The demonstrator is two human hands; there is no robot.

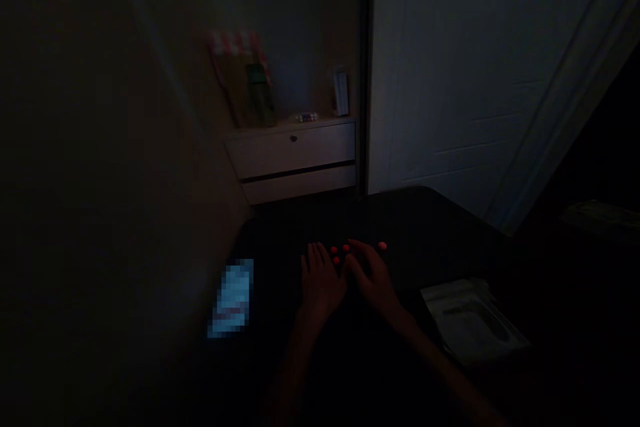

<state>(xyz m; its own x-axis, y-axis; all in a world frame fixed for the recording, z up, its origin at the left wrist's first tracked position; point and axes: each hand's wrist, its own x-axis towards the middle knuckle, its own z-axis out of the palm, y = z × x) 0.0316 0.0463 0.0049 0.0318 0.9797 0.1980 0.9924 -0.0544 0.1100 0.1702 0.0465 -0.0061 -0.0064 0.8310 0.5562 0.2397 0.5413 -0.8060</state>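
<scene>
Lying on the counter (430, 227) between your left hand (323, 282) and right hand (373, 277), three balls (346, 248) cluster, one just beside your half-curled right fingers, their hold unclear; a fourth ball (383, 245) sits rightward. Your left fingers stretch flat, slightly parted, gripping nothing visible.

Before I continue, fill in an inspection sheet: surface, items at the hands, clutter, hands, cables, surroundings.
Surface: dark tabletop, dimly lit.
Items: four small red round pieces; three clustered between the hands, one to the right.
Clutter: bright pixelated patch at left, unidentifiable.
Hands: left hand palm down, fingers extended; right hand with fingers bent, contact with pieces unclear.
Cables: nothing seen.
Surroundings: drawers beyond the table, pale panel right of them; poor light.
</scene>
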